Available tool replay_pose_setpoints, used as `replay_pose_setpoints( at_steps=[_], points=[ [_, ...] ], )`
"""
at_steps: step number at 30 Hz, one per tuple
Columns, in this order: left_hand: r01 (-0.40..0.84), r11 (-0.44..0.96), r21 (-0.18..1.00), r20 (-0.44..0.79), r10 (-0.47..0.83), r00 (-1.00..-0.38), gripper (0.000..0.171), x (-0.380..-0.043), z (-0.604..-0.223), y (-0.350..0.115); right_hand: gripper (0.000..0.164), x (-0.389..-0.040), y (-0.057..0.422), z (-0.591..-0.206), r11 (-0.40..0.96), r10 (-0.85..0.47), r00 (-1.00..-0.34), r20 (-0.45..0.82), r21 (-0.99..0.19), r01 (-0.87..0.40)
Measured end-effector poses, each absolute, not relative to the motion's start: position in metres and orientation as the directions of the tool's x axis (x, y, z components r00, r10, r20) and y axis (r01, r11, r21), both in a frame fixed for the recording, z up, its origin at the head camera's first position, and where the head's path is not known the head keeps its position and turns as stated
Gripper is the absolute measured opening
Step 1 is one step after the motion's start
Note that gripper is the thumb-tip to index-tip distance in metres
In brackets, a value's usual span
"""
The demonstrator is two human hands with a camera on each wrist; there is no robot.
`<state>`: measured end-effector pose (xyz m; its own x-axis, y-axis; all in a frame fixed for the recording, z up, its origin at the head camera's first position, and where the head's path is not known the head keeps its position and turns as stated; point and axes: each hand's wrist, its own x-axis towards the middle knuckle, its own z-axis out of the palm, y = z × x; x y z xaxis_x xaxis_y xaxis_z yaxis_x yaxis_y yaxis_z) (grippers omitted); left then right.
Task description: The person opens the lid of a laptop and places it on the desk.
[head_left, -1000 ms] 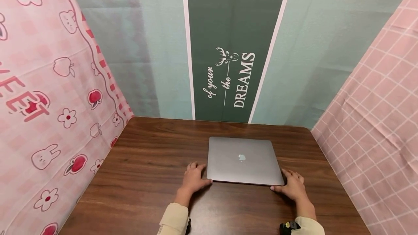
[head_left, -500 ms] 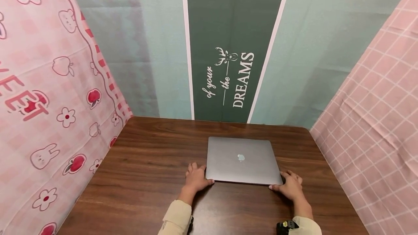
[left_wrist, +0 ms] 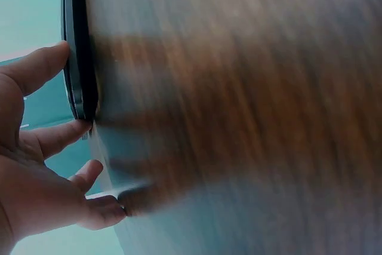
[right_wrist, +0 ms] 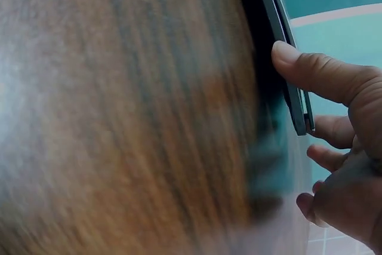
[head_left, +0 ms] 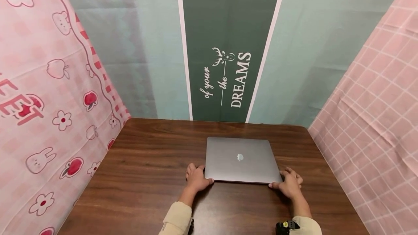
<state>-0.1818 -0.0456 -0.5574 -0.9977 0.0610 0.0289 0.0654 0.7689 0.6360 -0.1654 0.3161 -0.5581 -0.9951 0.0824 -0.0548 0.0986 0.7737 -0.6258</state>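
A closed grey laptop point(head_left: 241, 168) with an apple logo on its lid lies on the wooden table point(head_left: 147, 191). At its front left corner, my left hand point(head_left: 196, 180) holds it, the thumb on the front edge and a finger against the side. My right hand point(head_left: 290, 184) grips the front right corner in the same way. Both wrist views show the thin dark front edge of the laptop, with the left thumb point(left_wrist: 45, 67) and right thumb point(right_wrist: 322, 73) touching it. The remaining fingers of each hand spread outward beside the corners.
Behind the table's far edge hangs a green cloth point(head_left: 228, 17) with white lettering. A pink patterned cloth point(head_left: 65, 100) borders the left side, and a pink checked cloth point(head_left: 369, 93) the right.
My left thumb has slid slightly inward along the laptop's front edge, and my right hand has come a little closer around its corner. The head view has shifted slightly.
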Motion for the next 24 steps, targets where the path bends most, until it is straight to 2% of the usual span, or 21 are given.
replay_pose_setpoints(
  at_steps=[6, 12, 17, 20, 24],
  points=[
    [0.052, 0.680, 0.732, 0.024, 0.049, -0.998, 0.067, -0.183, -0.554, -0.048, 0.073, -0.166, 0.318, -0.549, 0.738, 0.039, -0.999, -0.009, -0.674, 0.035],
    [0.057, 0.542, 0.838, -0.004, 0.111, -0.994, 0.071, -0.184, -0.552, -0.048, 0.078, -0.166, 0.319, -0.546, 0.623, 0.078, -0.988, -0.131, -0.768, 0.151],
    [0.049, 0.505, 0.862, -0.002, 0.100, -0.995, 0.067, -0.185, -0.557, -0.044, 0.079, -0.167, 0.317, -0.550, 0.487, 0.072, -0.978, -0.195, -0.849, 0.205],
    [0.048, 0.499, 0.865, 0.008, 0.082, -0.997, 0.064, -0.186, -0.557, -0.042, 0.080, -0.169, 0.317, -0.551, 0.473, 0.060, -0.981, -0.184, -0.860, 0.190],
    [0.020, 0.476, 0.879, -0.013, 0.067, -0.998, 0.068, -0.187, -0.557, -0.039, 0.080, -0.171, 0.319, -0.553, 0.494, 0.049, -0.986, -0.160, -0.854, 0.163]
  ],
)
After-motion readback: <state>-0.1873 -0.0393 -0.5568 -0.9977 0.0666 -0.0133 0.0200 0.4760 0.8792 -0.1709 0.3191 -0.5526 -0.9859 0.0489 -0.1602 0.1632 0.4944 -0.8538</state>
